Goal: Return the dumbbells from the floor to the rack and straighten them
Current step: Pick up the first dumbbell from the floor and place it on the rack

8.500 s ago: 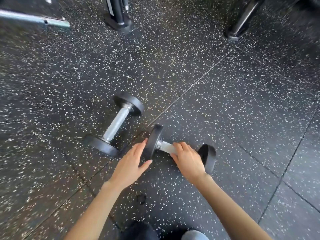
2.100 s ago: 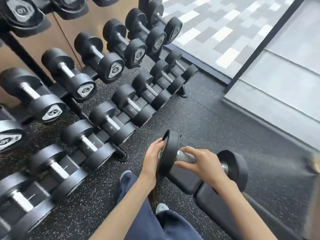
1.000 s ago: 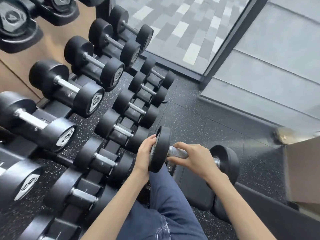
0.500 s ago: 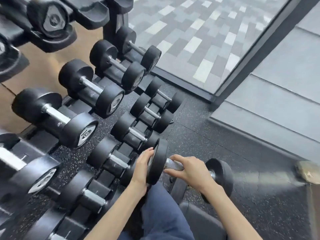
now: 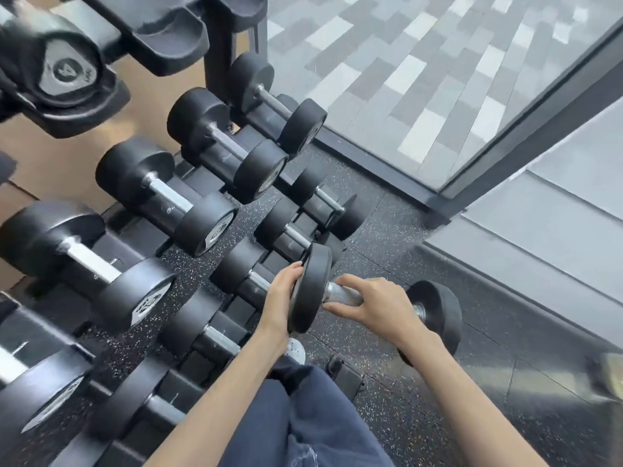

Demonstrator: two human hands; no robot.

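Two hands carry one dumbbell (image 5: 312, 288), held clear of the floor (image 5: 387, 224) just in front of the bottom row of the rack (image 5: 219, 55). Your right hand (image 5: 374, 306) is wrapped round the knurled handle, thumb on the near side and fingers over the top. Your left hand (image 5: 281, 298) lies flat against the outer face of the left head, fingers fairly straight, propping rather than gripping. That is the weak point: the left hand only steadies, so if your right wrist tips or the grip slides along the handle, the weight can roll off your palm and drop. Your shoe (image 5: 296, 352) looks to sit under the left head and would likely take the hit. That head is also very near a racked dumbbell (image 5: 274, 224) in the bottom row, and I cannot tell whether they touch. If you push in from here, your left fingers could get pinched between the two heads. No free cradle shows in the bottom row from this angle, so you may be aiming at a taken slot, and forcing it in could knock a neighbour askew. Lower it with the handle square to the row, slide the left hand clear before the heads meet, and keep that foot back.
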